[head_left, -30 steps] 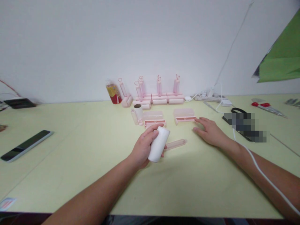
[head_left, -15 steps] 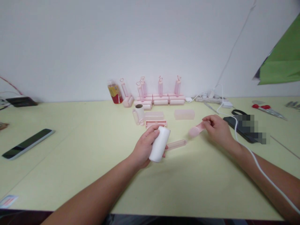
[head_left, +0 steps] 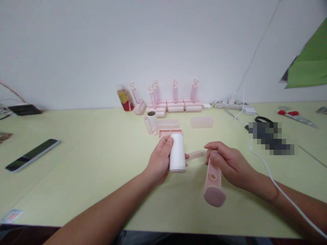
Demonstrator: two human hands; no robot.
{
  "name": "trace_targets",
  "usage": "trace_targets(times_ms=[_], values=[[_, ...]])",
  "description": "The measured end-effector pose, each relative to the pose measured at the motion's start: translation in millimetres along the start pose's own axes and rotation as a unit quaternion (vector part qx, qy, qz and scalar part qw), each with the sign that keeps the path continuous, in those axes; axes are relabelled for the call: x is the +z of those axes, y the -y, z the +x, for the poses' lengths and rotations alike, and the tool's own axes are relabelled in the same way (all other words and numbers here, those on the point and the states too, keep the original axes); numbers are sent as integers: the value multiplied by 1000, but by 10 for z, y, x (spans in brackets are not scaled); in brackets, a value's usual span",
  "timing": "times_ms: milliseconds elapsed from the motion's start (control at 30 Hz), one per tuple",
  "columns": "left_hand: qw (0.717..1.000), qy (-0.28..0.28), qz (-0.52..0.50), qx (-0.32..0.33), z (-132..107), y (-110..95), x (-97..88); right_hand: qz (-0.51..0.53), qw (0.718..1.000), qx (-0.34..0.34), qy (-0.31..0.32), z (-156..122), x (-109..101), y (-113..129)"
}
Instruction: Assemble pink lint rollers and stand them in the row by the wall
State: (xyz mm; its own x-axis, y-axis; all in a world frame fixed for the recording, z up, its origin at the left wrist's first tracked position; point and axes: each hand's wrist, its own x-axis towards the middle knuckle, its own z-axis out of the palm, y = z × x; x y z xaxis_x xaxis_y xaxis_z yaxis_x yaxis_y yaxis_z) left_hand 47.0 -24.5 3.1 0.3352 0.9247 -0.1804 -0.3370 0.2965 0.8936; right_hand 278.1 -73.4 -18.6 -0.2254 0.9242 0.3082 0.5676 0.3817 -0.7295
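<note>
My left hand (head_left: 158, 161) is closed round a white paper roll (head_left: 177, 152), held upright just above the pale yellow table (head_left: 89, 163). My right hand (head_left: 227, 163) grips a pink plastic holder (head_left: 213, 182), its rounded end pointing toward me. The two hands are close together at the table's middle. A translucent pink handle (head_left: 195, 155) lies on the table between them, partly hidden behind the roll.
Several assembled pink lint rollers (head_left: 176, 102) stand at the wall beside a red bottle (head_left: 124, 98). Loose pink covers (head_left: 201, 122) and a small roll (head_left: 152, 120) lie behind my hands. A phone (head_left: 32, 154) lies left; a white cable (head_left: 270, 170), scissors (head_left: 293, 115) and a power strip (head_left: 230, 106) lie right.
My right hand picked the pink holder up from the table behind and brought it toward me, next to the roll. My left hand turned the white roll more upright.
</note>
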Motion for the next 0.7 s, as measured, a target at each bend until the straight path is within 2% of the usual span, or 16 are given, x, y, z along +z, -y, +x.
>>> trace_targets(times_ms=[133, 300, 500, 700], values=[[1000, 18, 4, 10, -19, 50, 41, 9, 1000, 0, 7, -7, 12, 37], [1000, 24, 17, 4, -25, 78, 51, 108, 992, 34, 54, 4, 35, 66], [998, 47, 43, -5, -46, 113, 48, 248, 949, 149, 124, 10, 84, 57], [997, 58, 43, -17, -89, 122, 85, 312, 919, 197, 138, 46, 67, 24]])
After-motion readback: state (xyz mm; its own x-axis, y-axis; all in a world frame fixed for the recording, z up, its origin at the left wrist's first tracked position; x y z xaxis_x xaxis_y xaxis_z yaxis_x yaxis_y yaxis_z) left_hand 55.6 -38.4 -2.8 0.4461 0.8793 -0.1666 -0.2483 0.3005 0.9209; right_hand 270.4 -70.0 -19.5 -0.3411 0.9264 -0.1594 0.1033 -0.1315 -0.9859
